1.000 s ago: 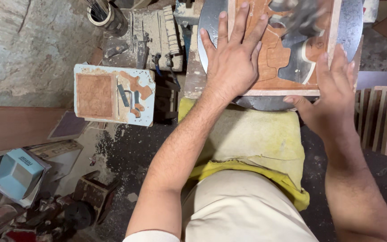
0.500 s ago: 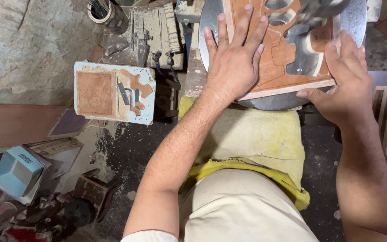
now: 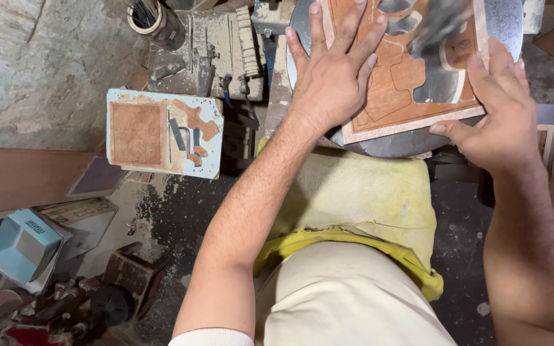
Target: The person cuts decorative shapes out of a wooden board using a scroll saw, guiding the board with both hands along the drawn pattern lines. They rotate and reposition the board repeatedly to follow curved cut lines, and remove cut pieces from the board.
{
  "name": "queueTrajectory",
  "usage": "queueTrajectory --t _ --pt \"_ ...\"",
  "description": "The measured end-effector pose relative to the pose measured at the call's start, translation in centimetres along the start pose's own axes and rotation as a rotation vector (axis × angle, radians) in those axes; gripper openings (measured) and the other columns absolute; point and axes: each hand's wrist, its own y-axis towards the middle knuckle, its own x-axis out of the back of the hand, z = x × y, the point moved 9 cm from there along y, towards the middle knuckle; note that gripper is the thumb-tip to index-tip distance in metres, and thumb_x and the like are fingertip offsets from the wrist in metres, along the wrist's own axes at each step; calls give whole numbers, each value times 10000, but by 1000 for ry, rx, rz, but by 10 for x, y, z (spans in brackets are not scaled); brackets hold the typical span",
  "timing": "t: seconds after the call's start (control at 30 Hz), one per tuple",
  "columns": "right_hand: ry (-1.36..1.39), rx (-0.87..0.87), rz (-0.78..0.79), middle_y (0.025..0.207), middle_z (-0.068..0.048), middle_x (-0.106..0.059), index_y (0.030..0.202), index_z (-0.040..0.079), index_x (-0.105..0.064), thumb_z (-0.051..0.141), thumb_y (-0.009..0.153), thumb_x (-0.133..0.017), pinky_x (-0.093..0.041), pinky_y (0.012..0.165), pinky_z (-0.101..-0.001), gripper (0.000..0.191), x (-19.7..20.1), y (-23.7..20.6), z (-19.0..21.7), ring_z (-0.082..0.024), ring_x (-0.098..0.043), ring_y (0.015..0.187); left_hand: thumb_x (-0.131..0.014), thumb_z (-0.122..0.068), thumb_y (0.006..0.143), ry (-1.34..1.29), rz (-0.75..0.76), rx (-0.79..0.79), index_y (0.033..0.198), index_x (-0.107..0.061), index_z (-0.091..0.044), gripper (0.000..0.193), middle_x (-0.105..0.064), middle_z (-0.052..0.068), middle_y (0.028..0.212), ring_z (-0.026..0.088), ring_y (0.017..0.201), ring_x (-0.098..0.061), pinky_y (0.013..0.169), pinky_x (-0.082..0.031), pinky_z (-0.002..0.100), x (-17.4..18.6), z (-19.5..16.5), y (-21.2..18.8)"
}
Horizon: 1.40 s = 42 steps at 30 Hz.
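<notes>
At twelve o'clock on the round metal bench [image 3: 389, 142], the wooden panel [image 3: 397, 96] lies flat (several shapes already sawn out). The left hand [image 3: 333, 80] presses it down, fingers splayed open; the right hand [image 3: 501, 118] pinches its three-o'clock edge in a closed grip. This looks like mid-cut steering; the next move calls for steady, slow turning with fingers kept off the blurred blade.

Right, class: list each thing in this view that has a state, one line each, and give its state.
Left hand: flat on the panel, fingers spread.
Right hand: gripping the panel's edge.
Wooden panel: partly cut out, lying on the round metal table.
Yellow cloth: draped over the lap.
</notes>
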Motion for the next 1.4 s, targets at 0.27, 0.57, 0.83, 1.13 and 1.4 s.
queueTrajectory --t 0.27,0.57,0.83,1.13,1.4 --pt "5 -41 14 1632 -334 -436 1507 -101 -544 269 700 -978 -244 1329 -564 988 -5 -3 -12 -438 -417 1587 -475 -382 1125 22 -32 -2 1600 -382 -408 485 -215 -32 1709 506 1563 -36 1184 18 837 4 1 9" --pt "23 -59 15 1642 -337 -437 1539 -68 -545 228 632 -960 -255 1302 -589 1040 -1 6 -3 -458 -424 1559 -463 -369 1127 -18 -35 23 1587 -418 -406 463 -255 -48 1710 472 1578 -36 1197 41 824 7 6 11" --pt "-14 -1 17 1608 -297 -480 1487 -64 -584 167 587 -978 -373 1278 -505 1009 7 25 10 -452 -484 1508 -466 -397 1119 18 -29 46 1578 -422 -401 461 -258 -32 1701 464 1577 -52 1173 58 841 9 10 13" --pt "-110 -225 -98 1644 -326 -423 1505 4 -617 221 916 -952 -325 1317 -524 712 -12 -18 6 -469 -413 1559 -451 -420 1130 75 -81 5 1607 -370 -389 485 -225 -15 1713 440 1576 -25 1183 -14 851 9 12 17" --pt "-87 -234 -83 1675 -398 -261 1614 -89 -460 405 959 -898 -263 1357 -605 930 -28 -19 -1 -576 -176 1587 -437 -433 1132 68 -46 25 1621 -348 -384 499 -220 -16 1723 466 1580 -19 1181 -11 846 4 12 12"
